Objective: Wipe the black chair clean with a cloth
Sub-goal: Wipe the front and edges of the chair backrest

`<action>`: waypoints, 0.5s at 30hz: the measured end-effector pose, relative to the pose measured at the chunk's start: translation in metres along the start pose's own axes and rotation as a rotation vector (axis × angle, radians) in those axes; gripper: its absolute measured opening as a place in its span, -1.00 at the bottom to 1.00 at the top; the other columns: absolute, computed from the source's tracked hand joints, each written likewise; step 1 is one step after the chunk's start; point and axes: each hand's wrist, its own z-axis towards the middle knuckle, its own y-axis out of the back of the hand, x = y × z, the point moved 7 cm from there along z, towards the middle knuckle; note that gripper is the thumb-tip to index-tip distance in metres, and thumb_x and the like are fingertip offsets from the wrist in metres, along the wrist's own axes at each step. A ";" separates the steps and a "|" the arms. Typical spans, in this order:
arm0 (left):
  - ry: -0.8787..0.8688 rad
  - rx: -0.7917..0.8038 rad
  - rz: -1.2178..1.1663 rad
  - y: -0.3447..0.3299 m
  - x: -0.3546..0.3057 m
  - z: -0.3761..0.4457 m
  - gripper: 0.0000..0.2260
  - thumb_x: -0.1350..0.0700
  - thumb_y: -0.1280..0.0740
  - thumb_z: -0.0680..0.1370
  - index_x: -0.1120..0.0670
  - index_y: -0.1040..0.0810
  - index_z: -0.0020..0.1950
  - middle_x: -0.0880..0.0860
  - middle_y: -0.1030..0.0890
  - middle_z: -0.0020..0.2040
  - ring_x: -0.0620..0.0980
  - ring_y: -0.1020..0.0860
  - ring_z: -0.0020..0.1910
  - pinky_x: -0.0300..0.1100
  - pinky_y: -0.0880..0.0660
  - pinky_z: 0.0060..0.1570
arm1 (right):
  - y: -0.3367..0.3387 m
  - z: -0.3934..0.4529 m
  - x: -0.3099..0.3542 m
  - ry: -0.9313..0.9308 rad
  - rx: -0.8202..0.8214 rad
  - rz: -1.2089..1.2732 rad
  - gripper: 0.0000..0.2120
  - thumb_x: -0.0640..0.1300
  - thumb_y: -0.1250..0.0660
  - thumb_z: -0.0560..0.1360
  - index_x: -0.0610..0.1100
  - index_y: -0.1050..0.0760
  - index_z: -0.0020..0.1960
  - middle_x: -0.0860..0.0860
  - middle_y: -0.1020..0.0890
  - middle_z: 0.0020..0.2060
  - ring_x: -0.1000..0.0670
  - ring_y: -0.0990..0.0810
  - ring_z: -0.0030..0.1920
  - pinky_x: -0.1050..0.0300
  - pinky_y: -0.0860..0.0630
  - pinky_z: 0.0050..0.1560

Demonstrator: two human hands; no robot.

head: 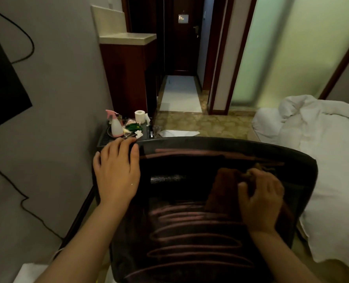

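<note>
The black chair [190,176] fills the lower middle of the head view, its mesh back toward me with pinkish smear lines across it. My left hand [117,172] rests flat on the chair's upper left corner, fingers spread over the top edge. My right hand [260,199] presses a bunched brown cloth [224,186] against the back on the right side, fingers curled around it. Part of the cloth is hidden under that hand.
A pink spray bottle [115,124], a toilet roll [140,116] and green clutter sit on a dark low unit [104,139] beyond the chair. White bedding [320,135] lies at the right. A grey wall with cables stands left; a hallway leads ahead.
</note>
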 end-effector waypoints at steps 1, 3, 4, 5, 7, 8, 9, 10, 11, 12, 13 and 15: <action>0.005 -0.007 0.002 0.000 -0.001 0.000 -0.44 -0.17 0.16 0.51 0.02 -0.43 0.30 0.09 -0.45 0.33 0.09 -0.32 0.36 0.15 -0.17 0.38 | -0.008 -0.003 0.011 -0.025 -0.027 0.034 -0.78 -0.11 -0.15 0.42 -0.15 -0.40 0.03 -0.23 -0.60 -0.14 -0.23 -0.56 -0.05 -0.10 -0.42 0.08; 0.026 -0.018 0.005 0.001 0.000 -0.001 -0.42 -0.19 0.15 0.50 0.06 -0.44 0.28 0.12 -0.46 0.31 0.13 -0.33 0.35 0.19 -0.16 0.37 | -0.032 -0.014 0.063 0.068 -0.014 0.122 -0.79 -0.14 -0.15 0.38 -0.11 -0.39 0.01 -0.19 -0.60 -0.17 -0.12 -0.49 -0.05 0.01 -0.37 0.10; 0.036 -0.024 0.012 0.002 0.002 -0.001 -0.41 -0.20 0.15 0.50 0.07 -0.45 0.27 0.13 -0.46 0.31 0.14 -0.33 0.35 0.20 -0.15 0.37 | -0.047 -0.022 0.095 0.165 0.022 0.148 -0.78 -0.13 -0.16 0.36 -0.10 -0.38 0.00 -0.16 -0.60 -0.17 -0.08 -0.45 -0.05 0.03 -0.33 0.11; 0.046 -0.028 0.024 0.004 0.005 -0.001 -0.42 -0.20 0.14 0.50 0.07 -0.45 0.26 0.14 -0.46 0.30 0.16 -0.33 0.34 0.21 -0.16 0.36 | -0.060 -0.030 0.122 0.246 0.064 0.158 -0.76 -0.10 -0.18 0.35 -0.10 -0.39 0.01 -0.14 -0.61 -0.17 -0.06 -0.43 -0.04 0.04 -0.32 0.13; 0.075 -0.033 0.043 0.008 0.015 -0.002 -0.45 -0.18 0.11 0.52 0.09 -0.45 0.25 0.17 -0.46 0.29 0.19 -0.34 0.32 0.23 -0.15 0.36 | -0.074 -0.034 0.153 0.377 0.128 0.188 -0.72 -0.06 -0.21 0.34 -0.13 -0.45 0.01 -0.10 -0.62 -0.16 -0.06 -0.45 -0.04 0.05 -0.33 0.13; 0.085 -0.037 0.057 0.011 0.020 -0.002 -0.48 -0.16 0.09 0.53 0.10 -0.45 0.25 0.19 -0.46 0.29 0.22 -0.34 0.31 0.24 -0.14 0.36 | -0.074 -0.030 0.156 0.457 0.151 0.195 -0.73 -0.06 -0.22 0.33 -0.14 -0.48 -0.01 -0.08 -0.62 -0.18 -0.05 -0.46 -0.06 0.06 -0.35 0.10; 0.086 -0.042 0.081 0.013 0.024 -0.003 -0.49 -0.15 0.08 0.54 0.11 -0.45 0.24 0.22 -0.46 0.27 0.24 -0.34 0.30 0.24 -0.13 0.34 | -0.068 -0.026 0.151 0.541 0.177 0.189 -0.74 -0.06 -0.23 0.33 -0.15 -0.50 -0.04 -0.07 -0.62 -0.20 -0.04 -0.47 -0.09 0.08 -0.38 0.06; 0.080 -0.049 0.107 0.015 0.027 -0.004 -0.49 -0.14 0.08 0.54 0.12 -0.44 0.24 0.23 -0.46 0.25 0.26 -0.35 0.28 0.25 -0.14 0.33 | -0.059 -0.019 0.136 0.592 0.194 0.171 -0.76 -0.07 -0.23 0.32 -0.14 -0.51 -0.07 -0.06 -0.61 -0.22 -0.03 -0.46 -0.11 0.10 -0.40 0.00; 0.074 -0.056 0.123 0.017 0.028 -0.005 -0.49 -0.14 0.08 0.54 0.12 -0.44 0.24 0.24 -0.46 0.25 0.27 -0.35 0.27 0.26 -0.14 0.32 | -0.049 -0.012 0.112 0.586 0.188 0.134 -0.78 -0.08 -0.22 0.33 -0.13 -0.48 -0.07 -0.07 -0.61 -0.24 -0.02 -0.44 -0.12 0.11 -0.40 -0.02; 0.071 -0.058 0.128 0.018 0.027 -0.005 -0.49 -0.14 0.08 0.54 0.12 -0.43 0.25 0.25 -0.45 0.24 0.27 -0.34 0.27 0.26 -0.14 0.32 | -0.036 -0.003 0.080 0.521 0.150 0.087 -0.79 -0.08 -0.21 0.34 -0.11 -0.44 -0.05 -0.09 -0.61 -0.23 -0.03 -0.45 -0.11 0.13 -0.39 -0.01; 0.072 -0.057 0.124 0.018 0.027 -0.005 -0.49 -0.14 0.08 0.54 0.12 -0.43 0.25 0.25 -0.45 0.25 0.27 -0.34 0.28 0.26 -0.14 0.32 | -0.023 0.006 0.046 0.413 0.116 0.047 -0.79 -0.09 -0.20 0.36 -0.11 -0.40 -0.02 -0.12 -0.61 -0.20 -0.07 -0.49 -0.09 0.13 -0.38 0.02; 0.071 -0.060 0.104 0.017 0.027 -0.005 -0.48 -0.15 0.08 0.53 0.11 -0.44 0.25 0.24 -0.45 0.25 0.26 -0.33 0.29 0.26 -0.14 0.33 | -0.002 0.018 -0.011 0.193 0.073 0.003 -0.78 -0.09 -0.18 0.38 -0.15 -0.41 -0.02 -0.18 -0.60 -0.20 -0.20 -0.57 -0.13 0.04 -0.40 0.00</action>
